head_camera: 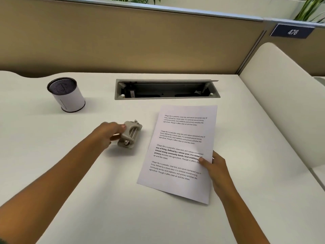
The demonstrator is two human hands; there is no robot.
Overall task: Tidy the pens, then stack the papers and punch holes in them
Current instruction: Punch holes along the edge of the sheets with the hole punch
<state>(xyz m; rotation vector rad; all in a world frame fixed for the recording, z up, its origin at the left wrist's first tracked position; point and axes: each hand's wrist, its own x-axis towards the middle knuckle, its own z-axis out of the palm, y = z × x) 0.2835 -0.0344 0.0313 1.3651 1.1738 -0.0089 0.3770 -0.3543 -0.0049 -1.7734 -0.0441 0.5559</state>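
White cubicle desk: the left hand clasps the hole punch, apparently to bring it over, while the right hand pinches the papers at their edge, steadying them.

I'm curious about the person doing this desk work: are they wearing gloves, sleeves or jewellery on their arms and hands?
No gloves: the left hand and right hand are bare, and both forearms are uncovered as far as the picture shows. No watch or bracelet shows. A small glint by the right hand's fingers may be a ring, but it's too small to tell.

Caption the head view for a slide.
Left hand grips hole punch; right hand holds papers on desk.
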